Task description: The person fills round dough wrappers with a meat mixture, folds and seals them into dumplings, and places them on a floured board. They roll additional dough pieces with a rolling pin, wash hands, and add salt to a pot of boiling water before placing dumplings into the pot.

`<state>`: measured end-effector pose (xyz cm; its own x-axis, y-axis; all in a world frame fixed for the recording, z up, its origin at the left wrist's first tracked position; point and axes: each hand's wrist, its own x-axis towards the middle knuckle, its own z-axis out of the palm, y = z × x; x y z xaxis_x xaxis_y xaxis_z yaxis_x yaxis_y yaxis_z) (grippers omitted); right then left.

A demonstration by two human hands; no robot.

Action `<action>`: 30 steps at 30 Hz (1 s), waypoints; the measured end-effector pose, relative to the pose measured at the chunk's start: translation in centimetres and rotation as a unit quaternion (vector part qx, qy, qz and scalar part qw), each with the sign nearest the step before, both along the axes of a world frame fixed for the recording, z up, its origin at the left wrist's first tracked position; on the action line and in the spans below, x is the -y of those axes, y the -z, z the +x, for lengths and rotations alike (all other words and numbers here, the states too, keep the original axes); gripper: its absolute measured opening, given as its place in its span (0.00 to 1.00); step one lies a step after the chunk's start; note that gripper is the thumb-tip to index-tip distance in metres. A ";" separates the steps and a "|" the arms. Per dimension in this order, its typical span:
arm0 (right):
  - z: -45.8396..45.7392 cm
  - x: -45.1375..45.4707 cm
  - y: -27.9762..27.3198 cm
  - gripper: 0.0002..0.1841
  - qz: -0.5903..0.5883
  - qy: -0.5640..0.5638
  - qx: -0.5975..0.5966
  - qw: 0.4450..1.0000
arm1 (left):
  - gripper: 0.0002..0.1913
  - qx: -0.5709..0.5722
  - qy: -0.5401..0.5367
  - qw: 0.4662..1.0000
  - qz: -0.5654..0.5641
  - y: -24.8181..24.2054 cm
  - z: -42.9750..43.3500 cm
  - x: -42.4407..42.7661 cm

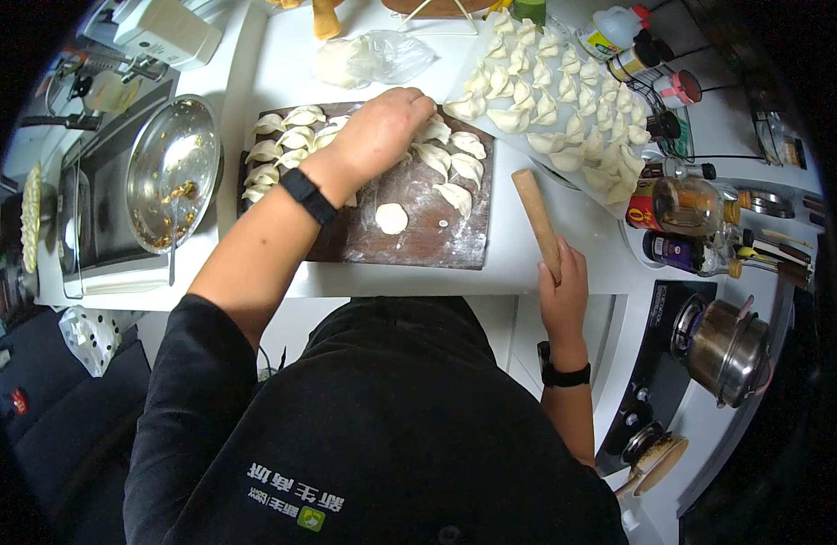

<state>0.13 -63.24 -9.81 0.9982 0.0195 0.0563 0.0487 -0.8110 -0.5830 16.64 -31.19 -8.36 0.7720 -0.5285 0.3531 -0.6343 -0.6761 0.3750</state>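
My left hand (384, 129) reaches over the back of a floured dark wooden board (425, 248); its fingertips bend down beside a dumpling, and whether they grip anything is hidden. My right hand (565, 293) holds a wooden rolling pin (537, 218) by its near end, off the board's right side. On the board, folded dumplings (297, 137) stand at the left and more dumplings (467, 170) at the right. A flattened round of dough (392, 219) lies near the front middle, with a tiny white piece to its right. Rows of dumplings (544, 109) cover a pale sheet (520, 139) at the back right.
At the left, a steel bowl (142, 184) with filling remnants and a utensil stands beside the sink (112, 231). A clear plastic bag (398, 58) lies behind the board. Bottles (684, 204) stand at right, near a steel pot (728, 354) on the gas stove (646, 381).
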 end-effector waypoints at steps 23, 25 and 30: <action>-2.4 -2.0 0.0 0.24 0.026 -0.072 -0.044 0.996 | 0.10 -0.050 0.040 0.998 0.005 4.6 -7.6 4.6; -2.4 -1.9 0.0 0.24 0.046 -0.066 -0.050 0.996 | 0.10 -0.044 0.048 0.998 0.004 4.7 -7.3 4.6; -2.5 -2.0 -0.6 0.25 0.034 -0.065 -0.023 0.997 | 0.13 -0.026 0.023 0.999 -0.038 2.7 -7.7 2.5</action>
